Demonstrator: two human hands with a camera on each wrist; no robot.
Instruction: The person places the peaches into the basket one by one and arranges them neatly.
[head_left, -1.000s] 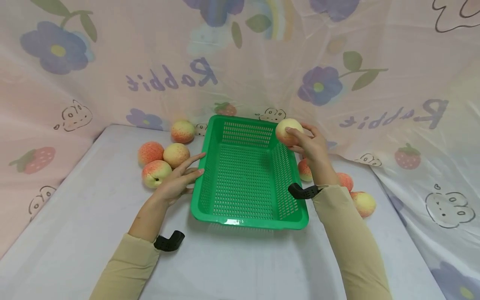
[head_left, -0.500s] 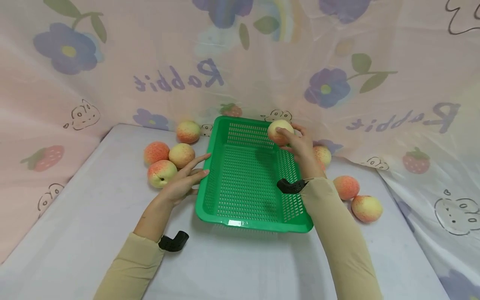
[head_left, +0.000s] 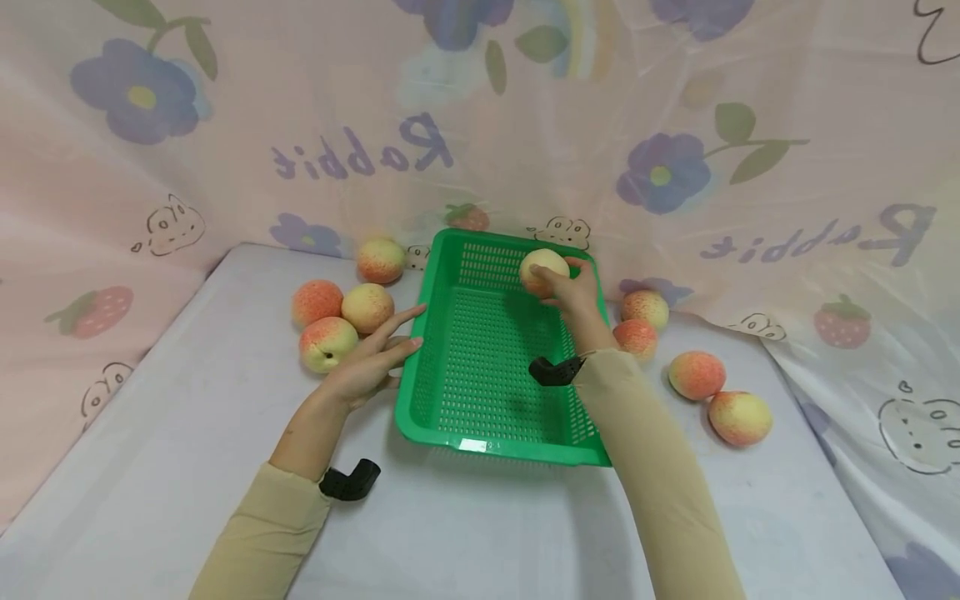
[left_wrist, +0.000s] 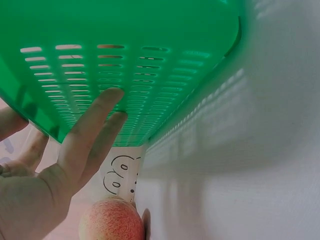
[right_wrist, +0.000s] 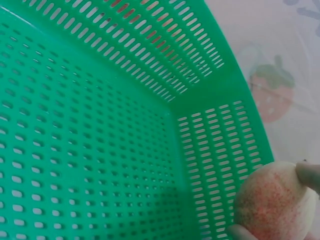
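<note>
My right hand [head_left: 581, 307] pinches a pale yellow peach [head_left: 542, 261] between thumb and fingers, over the far right part of a green plastic basket [head_left: 510, 451]. In the right wrist view the peach [right_wrist: 270, 205] shows a red-speckled side close to the perforated end wall. My left hand [head_left: 362, 371] touches the basket's left side with its fingers stretched out. Two straight fingers [left_wrist: 92, 127] lie against the slotted outer wall in the left wrist view, while the other fingertips are at the rim. Nothing lies on the visible basket floor.
Several peaches [head_left: 328, 344] sit in a group left of the basket, beside my left hand. More peaches [head_left: 697, 375] lie to the right, past my right forearm. A printed cloth [head_left: 525, 150] hangs behind the white-covered table [head_left: 465, 533].
My right hand has carried the peach leftward from the basket's right rim to over its inside. Two peaches on the right have come into fuller view. The left hand stays at the basket's side.
</note>
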